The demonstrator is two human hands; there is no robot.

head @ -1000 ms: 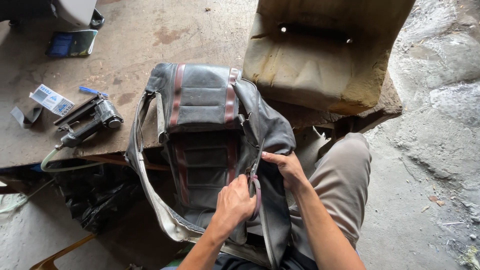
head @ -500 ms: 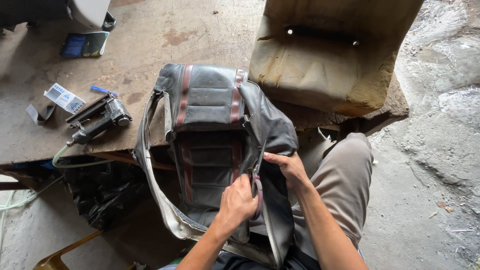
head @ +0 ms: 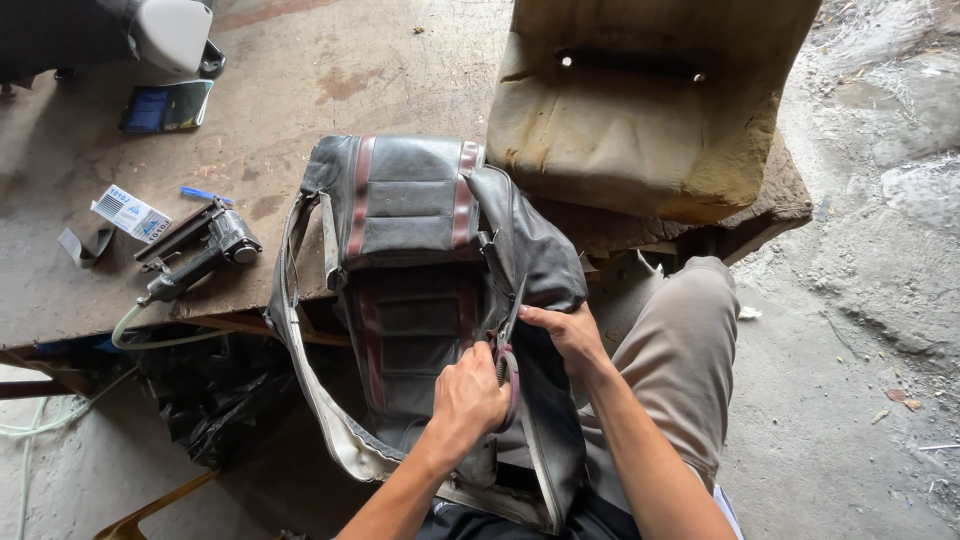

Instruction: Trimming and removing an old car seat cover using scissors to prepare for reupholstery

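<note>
Two bare hands meet over a worn black leather seat cover with dark red stripes, which drapes off the edge of the stained brown tabletop and down toward the person's lap, so its side seam lies within easy reach. The left hand is closed around the maroon handles of a pair of scissors, wrist bent inward, blades pointing up along the cover's right edge. The right hand pinches a fold of the leather just beside the blades, apparently keeping it taut; its forearm runs back over a beige trouser leg. On the tabletop lie a bare yellowish foam seat cushion and, well apart, a grey pneumatic stapler with a pale hose.
</note>
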